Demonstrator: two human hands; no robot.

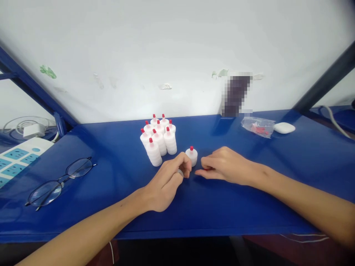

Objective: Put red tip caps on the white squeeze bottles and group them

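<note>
My left hand rests on the blue table with its fingers curled round a small white bottle, of which only a bit shows under the thumb. My right hand lies just to the right, fingers bent down and pinched over a small red piece on the table. One white bottle with a red cap stands upright between and just behind the two hands. A cluster of several white bottles with red caps stands behind my left hand.
A pair of glasses lies at the left, beyond it a white and blue power strip. At the back right lie a clear bag with red pieces and a white earbud case. A white wall stands behind the table.
</note>
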